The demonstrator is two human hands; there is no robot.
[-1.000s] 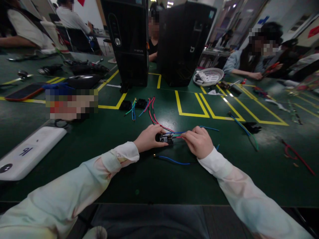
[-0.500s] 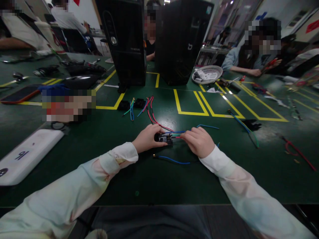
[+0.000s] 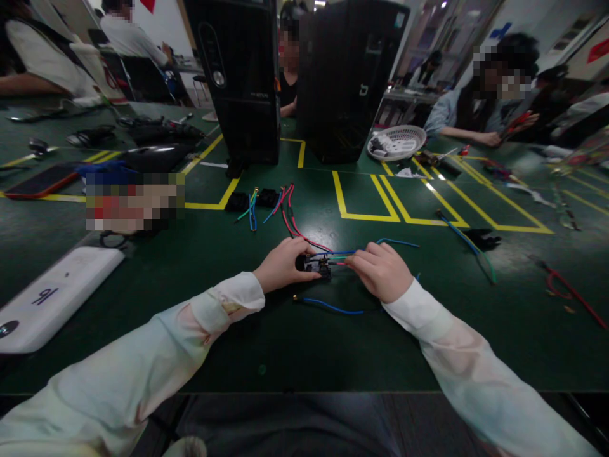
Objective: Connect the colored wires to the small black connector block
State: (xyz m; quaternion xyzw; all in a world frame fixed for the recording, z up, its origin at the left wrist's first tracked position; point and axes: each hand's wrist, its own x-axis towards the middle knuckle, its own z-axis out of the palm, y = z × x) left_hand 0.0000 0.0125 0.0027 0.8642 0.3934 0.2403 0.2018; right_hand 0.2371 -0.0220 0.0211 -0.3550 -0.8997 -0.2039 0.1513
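Note:
My left hand is closed around a small black plastic housing, thumb in front and fingers behind. Brass-coloured bits show inside it. Thin wires in blue, green and red run from the housing to my right hand, whose fingertips pinch them; the exact grip is partly hidden. A loose blue wire with a brass-coloured end lies just in front of my hands. Behind them, red wires reach toward two more black housings, with short green and blue wires beside these.
Two tall black computer cases stand at the back of the green table. A white basket holds small parts. To the left lies a white oblong device. At right are a blue-green wire pair and a red wire. Other people sit beyond.
The view has shifted very slightly. Both hands keep their hold on the housing and the wires, with no clear movement.

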